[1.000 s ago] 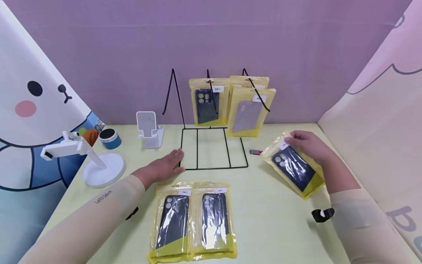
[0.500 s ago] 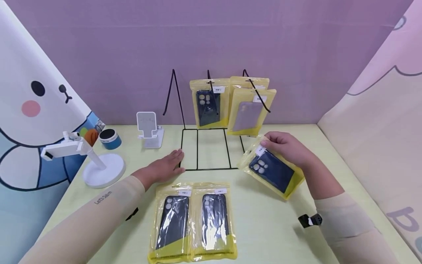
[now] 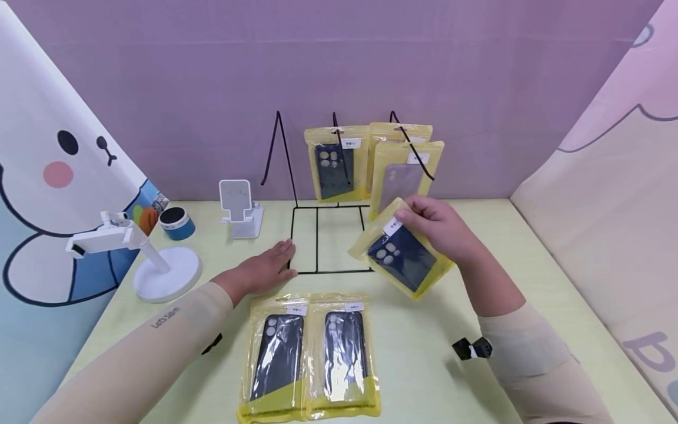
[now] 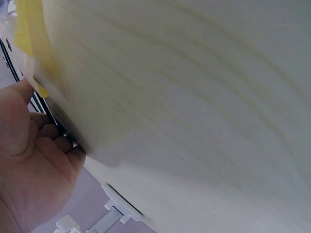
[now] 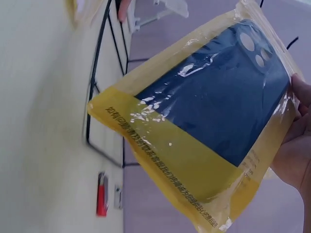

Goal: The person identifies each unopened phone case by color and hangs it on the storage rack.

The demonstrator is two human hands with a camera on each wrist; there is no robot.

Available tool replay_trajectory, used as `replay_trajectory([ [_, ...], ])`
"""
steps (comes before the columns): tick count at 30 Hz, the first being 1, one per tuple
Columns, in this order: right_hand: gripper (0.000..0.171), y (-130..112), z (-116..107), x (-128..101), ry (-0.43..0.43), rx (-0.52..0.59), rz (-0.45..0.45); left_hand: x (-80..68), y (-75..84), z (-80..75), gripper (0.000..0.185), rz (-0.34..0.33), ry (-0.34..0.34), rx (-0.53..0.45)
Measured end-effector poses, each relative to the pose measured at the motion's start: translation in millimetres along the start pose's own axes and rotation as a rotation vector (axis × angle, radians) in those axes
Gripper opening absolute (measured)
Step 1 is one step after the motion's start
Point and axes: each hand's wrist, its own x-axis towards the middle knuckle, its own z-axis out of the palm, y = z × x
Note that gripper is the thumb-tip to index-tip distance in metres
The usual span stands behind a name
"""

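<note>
My right hand point(image 3: 442, 229) pinches the upper edge of a yellow-clear bag holding a dark blue phone case point(image 3: 402, 257). The bag hangs tilted over the right part of the black wire rack point(image 3: 316, 241), overlapping a bagged purple case point(image 3: 399, 179) on the rack's right hook. In the right wrist view the held phone case point(image 5: 218, 92) shows its camera holes. My left hand point(image 3: 263, 268) rests on the left side of the rack's base, fingers stretched across the rod. In the left wrist view, the fingertips of the left hand point(image 4: 41, 160) are down at the tabletop.
Two bagged dark cases point(image 3: 278, 356) lie side by side at the front. Another bagged case point(image 3: 335, 168) hangs on the middle hook. A white phone stand point(image 3: 241, 209), a blue round speaker point(image 3: 177, 224) and a white arm stand point(image 3: 166, 274) are at left. A red USB stick point(image 5: 102, 194) lies beside the rack.
My right hand has carried the bagged dark blue phone case leftward and slightly up, from the table's right side to the rack. The left hand has stayed in place.
</note>
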Motion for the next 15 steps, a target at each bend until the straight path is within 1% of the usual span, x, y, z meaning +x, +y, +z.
replay_trajectory([
  [8, 0.021, -31, 20, 7, 0.079, 0.067, -0.117, 0.2, 0.1, 0.8, 0.071, -0.004, 0.003, -0.006],
  [15, 0.023, -45, 29, 21, 0.164, 0.072, -0.179, 2.0, -0.6, 1.9, 0.071, 0.0, 0.01, 0.0],
])
